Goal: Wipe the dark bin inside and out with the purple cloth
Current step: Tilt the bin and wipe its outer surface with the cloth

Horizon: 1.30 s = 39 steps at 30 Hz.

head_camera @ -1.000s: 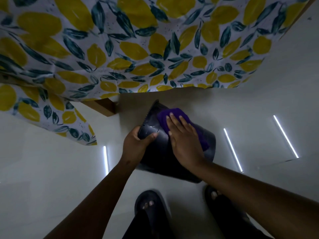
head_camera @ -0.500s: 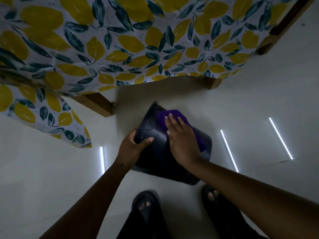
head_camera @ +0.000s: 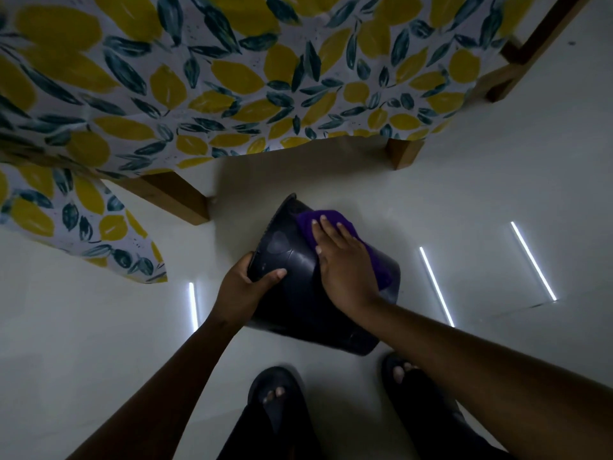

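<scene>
Bin: black, glossy.
Cloth: purple, plain.
Tablecloth: white ground, yellow lemons, dark teal leaves.
Legs: brown wood.
Floor: pale grey-white, with bright white light streaks.
Sandals: black.

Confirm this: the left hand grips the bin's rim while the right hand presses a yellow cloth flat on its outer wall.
Not quite: the cloth is purple, not yellow, as the head view shows. The left hand does grip the bin at its rim, and the right hand presses the cloth flat on the outer wall.
</scene>
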Each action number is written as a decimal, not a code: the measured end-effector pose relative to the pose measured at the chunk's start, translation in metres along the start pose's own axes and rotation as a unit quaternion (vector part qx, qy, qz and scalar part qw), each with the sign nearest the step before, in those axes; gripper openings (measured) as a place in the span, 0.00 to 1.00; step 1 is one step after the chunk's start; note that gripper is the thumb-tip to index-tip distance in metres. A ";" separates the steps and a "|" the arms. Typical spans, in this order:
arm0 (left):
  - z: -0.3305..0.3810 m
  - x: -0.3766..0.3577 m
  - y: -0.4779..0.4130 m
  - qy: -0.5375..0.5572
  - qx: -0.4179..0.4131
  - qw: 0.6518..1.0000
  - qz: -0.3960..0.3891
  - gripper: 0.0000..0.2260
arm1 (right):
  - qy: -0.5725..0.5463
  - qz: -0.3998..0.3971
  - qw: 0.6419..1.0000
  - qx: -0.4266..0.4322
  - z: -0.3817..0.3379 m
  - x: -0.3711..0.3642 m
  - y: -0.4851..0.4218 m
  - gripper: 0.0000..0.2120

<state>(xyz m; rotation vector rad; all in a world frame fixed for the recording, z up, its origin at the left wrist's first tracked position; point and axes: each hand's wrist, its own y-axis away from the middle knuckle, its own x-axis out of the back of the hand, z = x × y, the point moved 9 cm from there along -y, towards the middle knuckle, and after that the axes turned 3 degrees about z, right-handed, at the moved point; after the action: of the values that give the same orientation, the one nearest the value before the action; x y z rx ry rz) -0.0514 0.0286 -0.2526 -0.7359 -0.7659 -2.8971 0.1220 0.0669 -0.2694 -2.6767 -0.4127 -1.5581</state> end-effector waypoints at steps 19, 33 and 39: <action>0.025 0.002 -0.021 -0.089 -0.015 0.992 0.086 0.10 | 0.036 -0.005 0.994 0.105 -0.023 -0.004 0.037 0.32; 0.007 0.008 -0.013 -0.080 -0.046 0.993 0.080 0.13 | 0.129 -0.036 0.985 0.109 0.004 -0.013 0.072 0.32; 0.011 0.004 -0.014 -0.091 -0.039 0.993 0.067 0.13 | 0.029 -0.032 0.997 0.069 -0.007 -0.002 0.009 0.25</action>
<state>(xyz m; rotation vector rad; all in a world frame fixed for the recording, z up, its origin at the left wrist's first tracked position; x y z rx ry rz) -0.0524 0.0466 -0.2483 -1.0287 -0.5951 -2.7801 0.1170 0.0565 -0.2669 -2.5343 -0.5852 -1.5567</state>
